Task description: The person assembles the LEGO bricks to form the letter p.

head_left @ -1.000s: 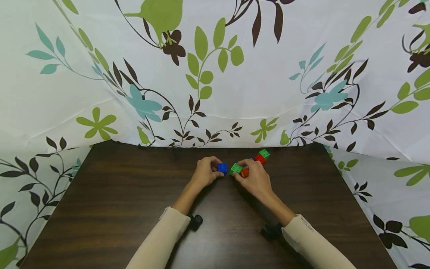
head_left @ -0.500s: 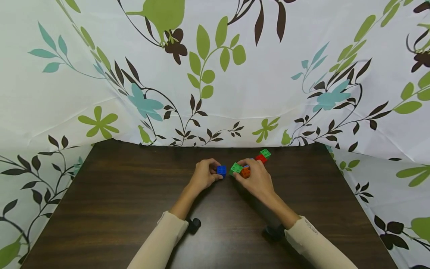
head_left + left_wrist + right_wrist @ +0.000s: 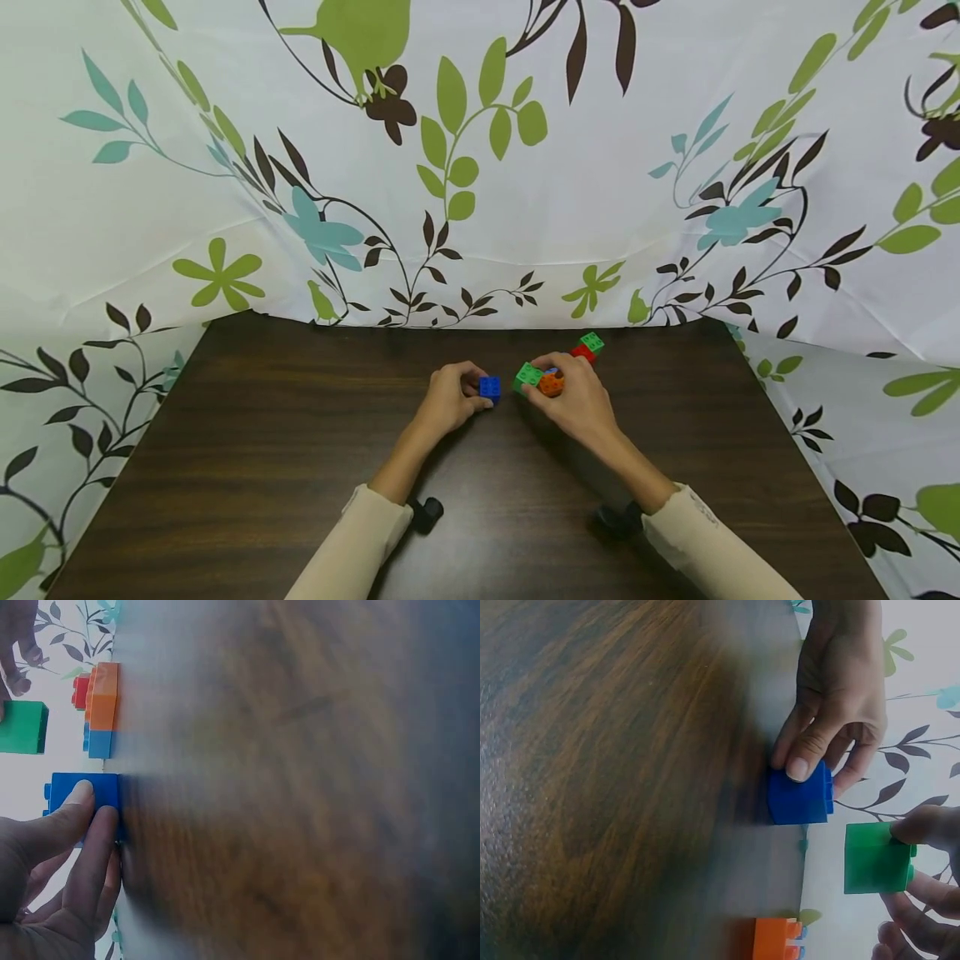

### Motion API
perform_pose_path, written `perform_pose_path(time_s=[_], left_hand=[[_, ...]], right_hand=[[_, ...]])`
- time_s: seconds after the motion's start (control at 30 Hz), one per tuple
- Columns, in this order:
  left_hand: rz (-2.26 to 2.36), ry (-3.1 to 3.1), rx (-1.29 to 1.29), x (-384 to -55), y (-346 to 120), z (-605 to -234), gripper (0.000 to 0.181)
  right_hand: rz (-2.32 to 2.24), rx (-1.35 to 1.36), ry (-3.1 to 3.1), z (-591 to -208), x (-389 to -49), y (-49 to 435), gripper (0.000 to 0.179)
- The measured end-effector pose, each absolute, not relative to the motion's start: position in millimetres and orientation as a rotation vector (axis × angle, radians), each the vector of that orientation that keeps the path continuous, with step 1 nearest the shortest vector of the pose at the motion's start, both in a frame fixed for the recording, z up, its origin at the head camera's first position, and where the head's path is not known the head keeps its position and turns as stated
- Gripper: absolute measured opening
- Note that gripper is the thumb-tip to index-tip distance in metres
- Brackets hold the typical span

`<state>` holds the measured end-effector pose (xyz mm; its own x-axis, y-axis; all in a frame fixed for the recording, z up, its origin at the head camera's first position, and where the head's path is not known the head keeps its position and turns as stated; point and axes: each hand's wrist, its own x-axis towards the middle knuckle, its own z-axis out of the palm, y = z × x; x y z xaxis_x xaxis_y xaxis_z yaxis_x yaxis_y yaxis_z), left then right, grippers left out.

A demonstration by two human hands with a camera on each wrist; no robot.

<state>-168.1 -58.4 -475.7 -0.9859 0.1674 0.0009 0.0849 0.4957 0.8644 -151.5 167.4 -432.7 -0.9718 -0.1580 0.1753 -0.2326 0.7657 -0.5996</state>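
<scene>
In the head view my left hand [image 3: 445, 402] pinches a blue toy building brick [image 3: 490, 388] between thumb and fingers. The left wrist view shows that brick [image 3: 67, 787] standing on the table, studs up. To its right, my right hand [image 3: 581, 404] grips a green brick [image 3: 528, 376] by its sides. This green brick [image 3: 877, 859] is held up off the tabletop in the right wrist view, a gap apart from the blue one. An orange brick [image 3: 551, 383] rests on the table beside the right hand's fingers, partly covered by them.
Behind the right hand lie a red brick [image 3: 582, 353] and another green brick [image 3: 592, 342]. A second blue brick [image 3: 100, 744] sits by the orange one. The dark wooden table [image 3: 262, 450] ends at a patterned white cloth [image 3: 480, 250] at the back.
My left hand has drawn the blue brick slightly left and nearer to me, widening the gap to the green brick. The right hand keeps the green brick almost in place.
</scene>
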Motion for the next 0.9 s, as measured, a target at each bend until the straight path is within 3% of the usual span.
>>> perform_pose_path(time_s=[0.9], left_hand=[[1.509,2.628,0.176,-158.2,-64.4,-474.3,0.031]], right_hand=[[1.082,0.426,-2.793,-413.1,-150.7,156.9,0.039]])
